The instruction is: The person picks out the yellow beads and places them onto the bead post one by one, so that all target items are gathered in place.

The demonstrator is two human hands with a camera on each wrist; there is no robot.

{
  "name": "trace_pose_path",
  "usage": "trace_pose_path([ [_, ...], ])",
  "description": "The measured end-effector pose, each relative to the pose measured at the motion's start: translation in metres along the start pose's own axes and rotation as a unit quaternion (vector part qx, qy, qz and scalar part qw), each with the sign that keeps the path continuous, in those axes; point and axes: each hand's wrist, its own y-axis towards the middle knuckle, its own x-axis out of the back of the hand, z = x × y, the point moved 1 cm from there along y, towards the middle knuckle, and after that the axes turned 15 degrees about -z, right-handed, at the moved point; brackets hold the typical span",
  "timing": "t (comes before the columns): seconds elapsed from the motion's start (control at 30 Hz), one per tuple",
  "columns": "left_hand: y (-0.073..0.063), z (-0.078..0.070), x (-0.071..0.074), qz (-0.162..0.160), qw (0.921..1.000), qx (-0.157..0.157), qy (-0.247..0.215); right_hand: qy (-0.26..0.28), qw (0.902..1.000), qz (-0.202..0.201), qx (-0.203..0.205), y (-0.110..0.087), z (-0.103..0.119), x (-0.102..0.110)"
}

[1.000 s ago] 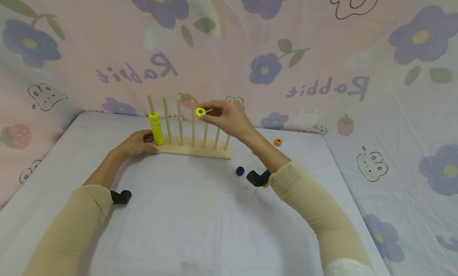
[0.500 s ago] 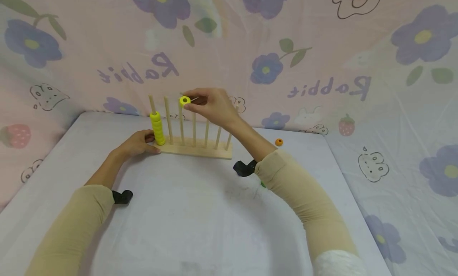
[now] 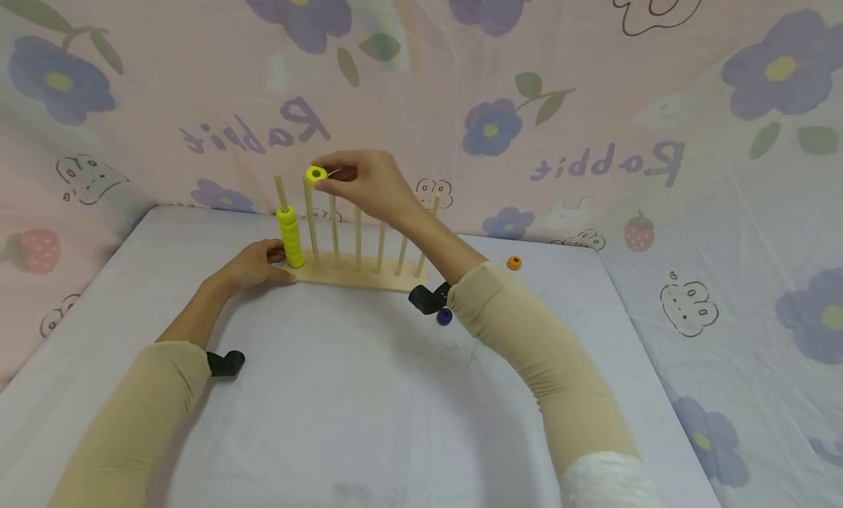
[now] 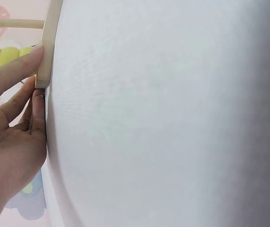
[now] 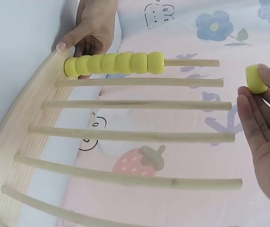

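Note:
A wooden peg rack [image 3: 358, 277] stands on the table with a row of upright pegs. Several yellow beads [image 3: 290, 237] are stacked on its leftmost peg, whose top sticks out bare. My left hand [image 3: 253, 265] holds the left end of the base, thumb [image 4: 30, 56] on one face and fingers around the end. Between thumb and fingertips, my right hand [image 3: 369, 178] pinches one more yellow bead [image 5: 255, 79]. In the head view this bead overlaps the top of the second peg; the right wrist view shows it apart from the peg tips.
A dark blue bead [image 3: 444, 316] lies on the table in front of the rack's right end. Farther right and back is an orange bead [image 3: 514, 263]. Black wrist mounts [image 3: 227, 363] stick out from both sleeves. Behind the table hangs a flowered cloth [image 3: 421, 69].
My right hand has carried the yellow bead left and upward, toward the stacked peg. Its forearm now covers the green bead glimpsed earlier. The left hand and the rack keep their places.

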Motion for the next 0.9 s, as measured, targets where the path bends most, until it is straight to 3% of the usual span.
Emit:
trace_pose_path([
  [0.27,0.001,0.001,0.000,-0.003,1.0000,0.002,0.007,-0.015,0.9991,0.012,-0.037,0.012,0.000,-0.012],
  [0.47,0.000,0.000,0.000,-0.001,1.0000,0.005,0.005,-0.044,0.9987,0.009,-0.027,0.020,0.002,-0.021],
  [0.9,-0.001,-0.003,0.001,0.000,0.9999,0.011,-0.004,-0.048,0.9979,0.030,-0.032,0.035,0.007,-0.040],
])
